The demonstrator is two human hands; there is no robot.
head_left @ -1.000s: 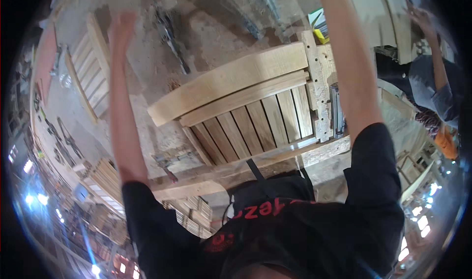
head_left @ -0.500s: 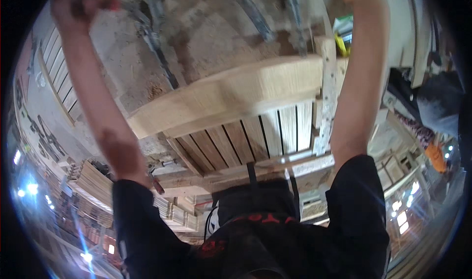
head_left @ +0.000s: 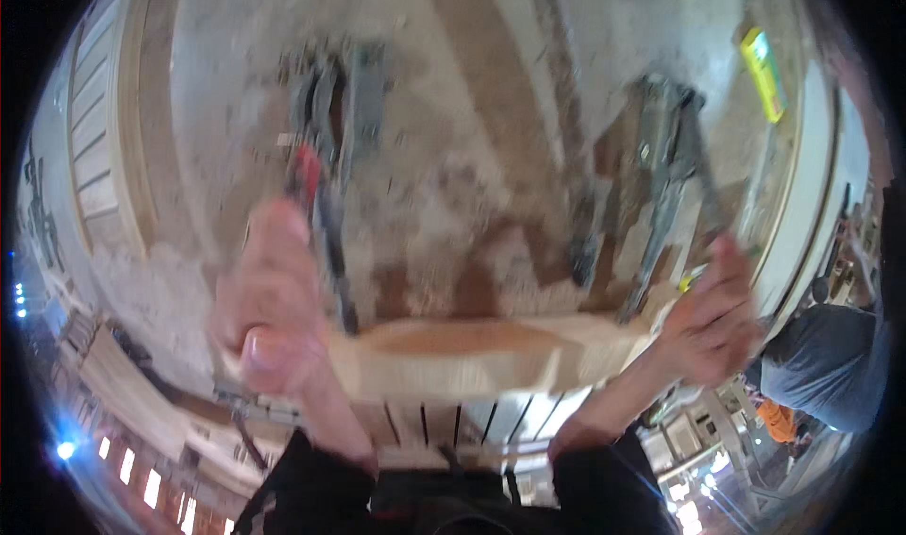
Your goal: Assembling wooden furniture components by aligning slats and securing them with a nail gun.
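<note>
My left hand (head_left: 274, 299), smeared by motion, is closed at the near end of a red-ended lever (head_left: 307, 172) on the left metal clamp (head_left: 363, 91). My right hand (head_left: 717, 318) wraps its fingers around the dark lever (head_left: 703, 167) of the right metal clamp (head_left: 665, 125). Between my forearms lies a pale wooden piece (head_left: 472, 351) with a curved far edge. The clamps' dark arms reach toward it from beyond. Nearer my body, a slatted wooden panel (head_left: 453, 422) is partly covered by my forearms.
A dusty worn bench surface (head_left: 453, 214) spreads beyond the wood, with a long metal bar (head_left: 566, 110) across it. A yellow box (head_left: 763, 73) lies at far right. Another slatted panel (head_left: 94, 129) stands at left. A person in grey (head_left: 821, 365) is at the right edge.
My view has tilted toward the far side. Both hands have come down and closer to my body, into full view. The curved wood appears lower, and both clamps show fully.
</note>
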